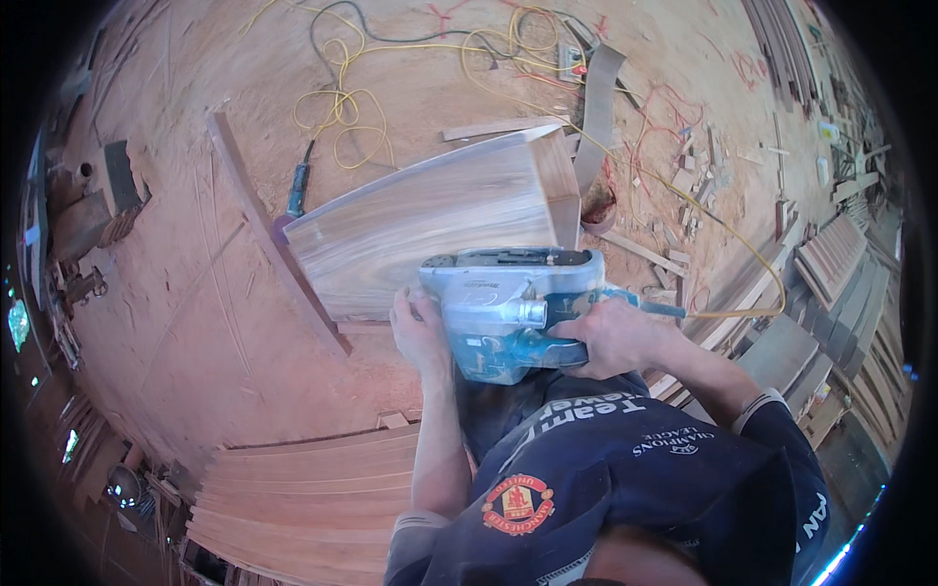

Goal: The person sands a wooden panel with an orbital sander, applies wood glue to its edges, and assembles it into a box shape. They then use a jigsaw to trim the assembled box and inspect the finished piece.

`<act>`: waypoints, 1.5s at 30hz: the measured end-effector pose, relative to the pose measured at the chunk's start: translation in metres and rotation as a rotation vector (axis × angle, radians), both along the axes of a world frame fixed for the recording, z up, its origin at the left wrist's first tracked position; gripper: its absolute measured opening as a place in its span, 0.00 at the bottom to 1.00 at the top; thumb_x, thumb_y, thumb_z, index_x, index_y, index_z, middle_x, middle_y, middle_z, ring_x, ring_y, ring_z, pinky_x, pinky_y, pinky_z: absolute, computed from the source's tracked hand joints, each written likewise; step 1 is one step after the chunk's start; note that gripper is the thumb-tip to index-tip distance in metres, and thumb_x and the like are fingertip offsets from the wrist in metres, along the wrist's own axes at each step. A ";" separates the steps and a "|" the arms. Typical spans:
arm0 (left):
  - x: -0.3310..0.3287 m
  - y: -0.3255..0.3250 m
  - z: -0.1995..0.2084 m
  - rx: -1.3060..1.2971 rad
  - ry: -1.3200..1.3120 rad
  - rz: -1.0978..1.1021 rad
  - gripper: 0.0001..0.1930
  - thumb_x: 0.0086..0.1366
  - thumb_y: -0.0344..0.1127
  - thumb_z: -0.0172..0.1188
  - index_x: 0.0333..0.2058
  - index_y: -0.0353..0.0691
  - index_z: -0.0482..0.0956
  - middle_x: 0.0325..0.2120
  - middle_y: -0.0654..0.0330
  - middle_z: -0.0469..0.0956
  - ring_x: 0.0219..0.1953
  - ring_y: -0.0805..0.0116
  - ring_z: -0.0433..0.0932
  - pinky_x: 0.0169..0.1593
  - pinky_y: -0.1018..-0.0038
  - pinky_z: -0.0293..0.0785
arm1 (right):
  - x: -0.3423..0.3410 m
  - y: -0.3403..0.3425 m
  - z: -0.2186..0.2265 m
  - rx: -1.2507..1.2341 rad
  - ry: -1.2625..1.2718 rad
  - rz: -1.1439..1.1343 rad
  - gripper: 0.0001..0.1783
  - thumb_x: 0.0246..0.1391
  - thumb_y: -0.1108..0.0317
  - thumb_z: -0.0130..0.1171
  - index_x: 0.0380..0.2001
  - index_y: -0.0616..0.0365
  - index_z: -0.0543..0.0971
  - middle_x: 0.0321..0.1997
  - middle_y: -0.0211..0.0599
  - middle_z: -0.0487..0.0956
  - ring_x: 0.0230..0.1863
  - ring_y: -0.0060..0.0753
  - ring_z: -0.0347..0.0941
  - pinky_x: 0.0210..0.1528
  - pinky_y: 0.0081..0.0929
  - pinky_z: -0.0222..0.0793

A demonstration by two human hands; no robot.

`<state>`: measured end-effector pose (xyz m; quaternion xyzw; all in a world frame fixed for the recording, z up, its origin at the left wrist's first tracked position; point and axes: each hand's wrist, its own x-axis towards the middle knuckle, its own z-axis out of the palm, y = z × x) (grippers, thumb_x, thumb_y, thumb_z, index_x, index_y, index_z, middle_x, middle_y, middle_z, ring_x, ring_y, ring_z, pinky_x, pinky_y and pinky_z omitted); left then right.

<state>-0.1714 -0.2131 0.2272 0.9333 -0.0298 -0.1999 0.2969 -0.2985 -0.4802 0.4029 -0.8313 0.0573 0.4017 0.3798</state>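
Observation:
A blue and silver belt sander (pixel 513 313) is held in front of my body at the near edge of a wide wooden panel (pixel 420 215) with flowing grain. My right hand (pixel 620 337) wraps round the sander's rear handle, where the cord comes out. At the other end, my left hand (pixel 420 327) has its fingers curled against the sander's front, partly hidden by the body. The panel slopes across supports, its left end meeting a long wooden beam (pixel 264 215). Whether the sander touches the panel cannot be made out.
Beyond the beam lies a blue angle grinder (pixel 298 190). Yellow cable (pixel 342 98) loops over the dusty floor. A grey curved strip (pixel 601 107) stands behind the panel's right end. Stacked boards (pixel 303 508) lie lower left; wood scraps (pixel 694 181) and planks (pixel 782 352) lie right.

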 end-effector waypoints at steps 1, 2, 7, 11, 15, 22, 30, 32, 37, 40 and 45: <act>0.007 0.015 -0.012 -0.015 -0.028 -0.002 0.25 0.79 0.46 0.56 0.60 0.29 0.80 0.49 0.39 0.84 0.52 0.40 0.82 0.59 0.52 0.76 | 0.010 0.016 -0.011 -0.024 0.058 0.040 0.29 0.56 0.46 0.71 0.58 0.44 0.84 0.34 0.50 0.88 0.39 0.57 0.88 0.45 0.53 0.85; 0.022 0.035 -0.029 -0.004 -0.032 -0.003 0.24 0.79 0.46 0.55 0.59 0.29 0.81 0.48 0.39 0.84 0.52 0.41 0.83 0.59 0.52 0.76 | 0.025 0.036 -0.027 -0.001 0.042 0.034 0.29 0.57 0.45 0.71 0.59 0.44 0.84 0.35 0.50 0.88 0.40 0.57 0.88 0.46 0.53 0.85; 0.107 0.190 -0.137 -0.022 0.077 0.055 0.22 0.81 0.43 0.54 0.58 0.29 0.81 0.48 0.43 0.85 0.52 0.45 0.83 0.61 0.55 0.75 | 0.124 0.160 -0.132 0.082 0.146 0.112 0.29 0.58 0.46 0.69 0.58 0.48 0.82 0.44 0.53 0.87 0.47 0.56 0.88 0.49 0.54 0.84; 0.174 0.319 -0.237 -0.158 0.081 0.245 0.22 0.82 0.43 0.54 0.58 0.29 0.80 0.53 0.48 0.85 0.57 0.51 0.83 0.66 0.58 0.74 | 0.195 0.262 -0.216 0.157 0.111 0.089 0.24 0.58 0.57 0.67 0.56 0.53 0.82 0.43 0.54 0.87 0.48 0.57 0.88 0.49 0.55 0.84; 0.236 0.411 -0.299 -0.737 0.580 0.753 0.25 0.83 0.46 0.52 0.65 0.33 0.75 0.57 0.48 0.84 0.57 0.57 0.83 0.65 0.60 0.77 | 0.254 0.341 -0.280 0.205 0.019 0.024 0.21 0.55 0.59 0.70 0.49 0.57 0.86 0.46 0.52 0.89 0.49 0.54 0.88 0.52 0.52 0.84; 0.254 0.429 -0.312 -0.741 0.567 0.757 0.23 0.82 0.50 0.51 0.58 0.34 0.78 0.51 0.52 0.85 0.53 0.61 0.84 0.62 0.61 0.79 | 0.271 0.353 -0.295 0.211 0.048 0.048 0.19 0.54 0.60 0.72 0.48 0.55 0.88 0.49 0.48 0.89 0.54 0.51 0.87 0.53 0.47 0.84; 0.167 0.290 -0.210 -0.586 0.308 0.558 0.20 0.82 0.44 0.53 0.59 0.32 0.79 0.50 0.54 0.84 0.53 0.60 0.82 0.61 0.62 0.78 | 0.163 0.218 -0.194 0.215 0.005 0.008 0.19 0.59 0.55 0.68 0.48 0.55 0.86 0.44 0.50 0.89 0.49 0.56 0.88 0.50 0.55 0.83; 0.114 0.241 -0.181 -0.466 0.223 0.442 0.21 0.82 0.42 0.54 0.60 0.30 0.79 0.51 0.54 0.84 0.54 0.59 0.82 0.62 0.62 0.77 | 0.128 0.178 -0.162 0.193 0.019 0.027 0.20 0.59 0.54 0.68 0.49 0.54 0.85 0.42 0.50 0.89 0.48 0.57 0.88 0.50 0.57 0.82; 0.012 0.127 -0.102 -0.186 0.033 0.232 0.21 0.81 0.41 0.55 0.61 0.29 0.79 0.54 0.47 0.83 0.58 0.53 0.80 0.62 0.58 0.75 | 0.032 0.086 -0.085 0.099 0.144 0.106 0.28 0.60 0.46 0.70 0.59 0.46 0.81 0.40 0.50 0.88 0.49 0.56 0.88 0.50 0.57 0.82; -0.028 0.065 -0.047 0.008 0.039 0.115 0.23 0.80 0.41 0.56 0.62 0.27 0.77 0.52 0.44 0.83 0.57 0.52 0.79 0.62 0.58 0.74 | -0.013 0.036 -0.043 0.097 0.241 0.121 0.29 0.60 0.45 0.70 0.61 0.41 0.80 0.38 0.49 0.87 0.43 0.55 0.89 0.46 0.55 0.83; -0.065 -0.020 0.019 -0.059 0.036 0.066 0.25 0.77 0.43 0.61 0.63 0.30 0.77 0.43 0.46 0.80 0.50 0.49 0.78 0.56 0.55 0.75 | -0.054 -0.015 0.002 0.031 0.140 0.018 0.28 0.55 0.46 0.74 0.54 0.49 0.86 0.31 0.45 0.87 0.35 0.52 0.88 0.41 0.49 0.83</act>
